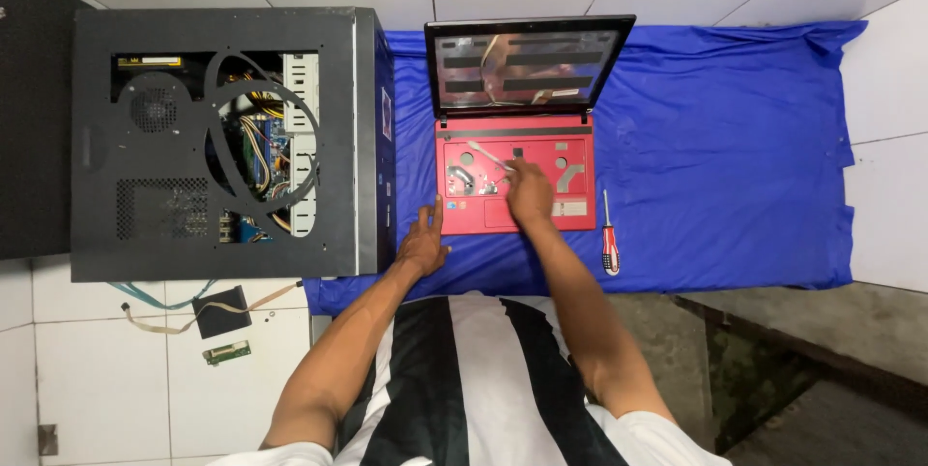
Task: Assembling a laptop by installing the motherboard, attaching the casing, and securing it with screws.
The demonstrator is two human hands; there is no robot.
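Note:
A red laptop (pixel 570 161) lies open on a blue cloth (pixel 725 147), its keyboard removed and its screen panel stripped to the bare lid. My right hand (pixel 529 193) rests on the exposed base and pinches a pale flat ribbon cable (pixel 488 154) that runs up to the left. My left hand (pixel 422 244) lies flat on the cloth at the laptop's front left corner, fingers apart, touching its edge and holding nothing.
A black desktop computer case (pixel 222 142) lies on its side at left, its wiring showing through cut-outs. A red-handled screwdriver (pixel 609 239) lies on the cloth right of the laptop. A small black box (pixel 221 310), a green circuit board (pixel 226 352) and loose cables sit on the white tiles.

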